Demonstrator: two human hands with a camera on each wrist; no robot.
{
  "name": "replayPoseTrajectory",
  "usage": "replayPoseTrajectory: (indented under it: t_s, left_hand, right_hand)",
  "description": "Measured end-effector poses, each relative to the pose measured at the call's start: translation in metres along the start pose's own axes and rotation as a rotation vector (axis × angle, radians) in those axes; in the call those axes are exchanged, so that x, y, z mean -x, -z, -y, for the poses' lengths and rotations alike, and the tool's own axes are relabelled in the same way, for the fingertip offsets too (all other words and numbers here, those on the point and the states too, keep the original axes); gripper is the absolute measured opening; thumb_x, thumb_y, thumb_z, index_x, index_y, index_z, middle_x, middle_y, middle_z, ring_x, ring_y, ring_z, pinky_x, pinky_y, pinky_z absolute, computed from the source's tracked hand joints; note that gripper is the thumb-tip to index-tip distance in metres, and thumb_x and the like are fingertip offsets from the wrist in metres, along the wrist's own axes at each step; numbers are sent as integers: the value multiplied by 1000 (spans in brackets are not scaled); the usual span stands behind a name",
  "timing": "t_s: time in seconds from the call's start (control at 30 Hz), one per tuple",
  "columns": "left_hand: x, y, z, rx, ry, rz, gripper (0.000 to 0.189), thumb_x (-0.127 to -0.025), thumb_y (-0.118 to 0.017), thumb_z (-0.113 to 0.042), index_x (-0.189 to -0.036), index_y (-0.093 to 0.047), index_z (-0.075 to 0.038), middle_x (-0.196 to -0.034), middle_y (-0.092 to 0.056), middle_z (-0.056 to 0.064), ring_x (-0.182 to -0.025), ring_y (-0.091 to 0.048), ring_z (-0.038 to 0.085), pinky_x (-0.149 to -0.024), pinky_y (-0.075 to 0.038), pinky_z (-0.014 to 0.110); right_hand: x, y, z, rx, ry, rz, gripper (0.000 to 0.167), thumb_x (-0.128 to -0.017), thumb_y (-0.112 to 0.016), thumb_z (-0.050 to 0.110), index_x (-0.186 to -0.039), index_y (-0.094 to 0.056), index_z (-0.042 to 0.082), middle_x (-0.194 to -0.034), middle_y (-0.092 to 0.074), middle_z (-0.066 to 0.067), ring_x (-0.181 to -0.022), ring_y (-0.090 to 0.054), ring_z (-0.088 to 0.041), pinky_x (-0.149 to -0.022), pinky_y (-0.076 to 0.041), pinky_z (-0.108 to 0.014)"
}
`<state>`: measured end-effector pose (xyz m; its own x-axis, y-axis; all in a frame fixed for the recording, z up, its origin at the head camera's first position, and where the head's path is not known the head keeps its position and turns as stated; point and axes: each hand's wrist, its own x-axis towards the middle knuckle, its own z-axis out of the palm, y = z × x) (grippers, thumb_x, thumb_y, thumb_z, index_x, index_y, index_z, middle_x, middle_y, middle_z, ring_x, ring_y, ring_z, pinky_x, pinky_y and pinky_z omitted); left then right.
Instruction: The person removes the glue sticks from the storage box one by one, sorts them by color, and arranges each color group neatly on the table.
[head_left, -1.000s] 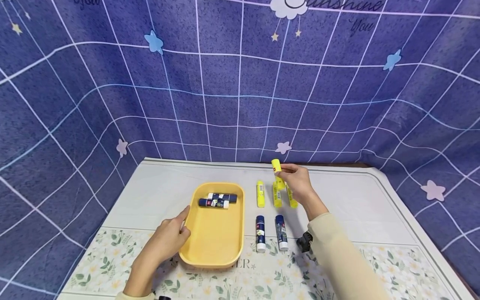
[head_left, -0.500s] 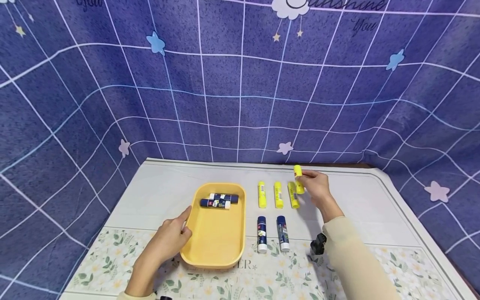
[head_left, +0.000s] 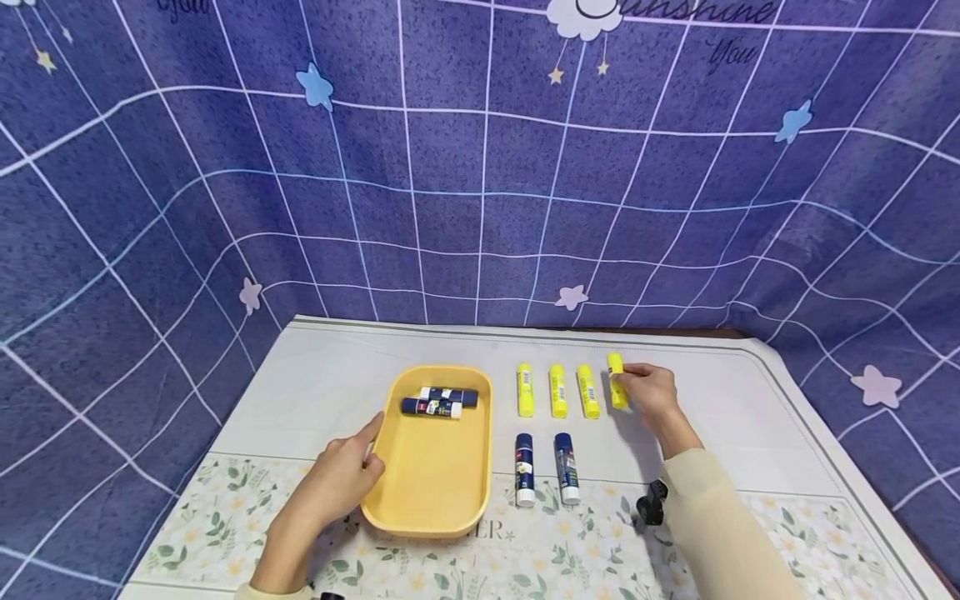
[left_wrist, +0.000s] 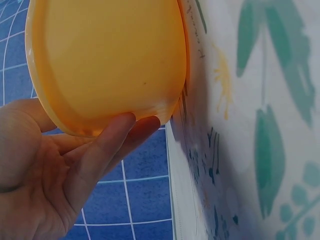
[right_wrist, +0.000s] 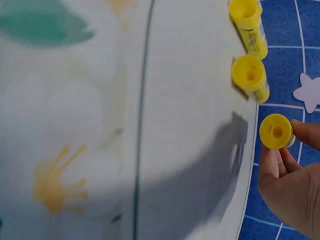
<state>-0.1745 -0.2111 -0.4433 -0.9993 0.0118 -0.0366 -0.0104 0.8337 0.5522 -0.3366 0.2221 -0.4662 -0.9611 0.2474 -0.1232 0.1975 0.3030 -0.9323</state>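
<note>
In the head view, my right hand (head_left: 651, 392) pinches a yellow glue stick (head_left: 617, 383) at the right end of a row of three like yellow glue sticks (head_left: 558, 392). In the right wrist view, the thumb and fingers hold that glue stick (right_wrist: 276, 131) with its round end facing the camera. I cannot tell if it touches the table. My left hand (head_left: 341, 475) rests against the left side of a yellow tray (head_left: 487, 467). Seen from the left wrist, relaxed fingers (left_wrist: 117, 132) touch the tray's outer wall (left_wrist: 110, 60). Two dark blue glue sticks (head_left: 432, 407) lie in the tray's far part.
Two more dark blue glue sticks (head_left: 524, 471) with white ends lie right of the tray, in front of the yellow row. A white and floral cloth (head_left: 720, 533) covers the table. Behind it hangs a blue gridded curtain (head_left: 450, 225).
My right hand has carried the yellow glue stick rightward and down, from above the row to its right end. My left hand and the tray have stayed in place.
</note>
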Motion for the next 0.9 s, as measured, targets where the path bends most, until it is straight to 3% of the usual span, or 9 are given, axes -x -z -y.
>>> replayPoseTrajectory:
  t_s: [0.23,0.5,0.9]
  left_hand:
    - [-1,-1,1,-4,-3,-8,68,-95,-54,-8,-160,-34,-2,-58,-47,-1,-45,-38,9,-43,-37,23]
    - [0,0,1,3,-4,-3,68,-95,-54,-8,-160,-34,-1,-57,-46,-2,-44,-37,8,-43,-37,23]
    - [0,-1,0,6,2,-3,69,-95,-53,-9,-160,-34,-2,-58,-48,0,-44,-39,9,-43,-38,24]
  right_hand:
    - [-3,4,-12,81,-39,28,43,-94,-68,11,-132,-64,-9,-130,-63,-23,-92,-60,-13,-68,-51,-16]
    - [-3,4,-15,138,-79,44,42,-96,-66,14,-133,-63,-6,-132,-60,-23,-103,-61,-21,-71,-51,-19]
    - [-2,-2,-14,292,-12,-26,38,-92,-72,19,-122,-71,-5,-125,-67,-27,-87,-64,-19,-60,-50,-21]
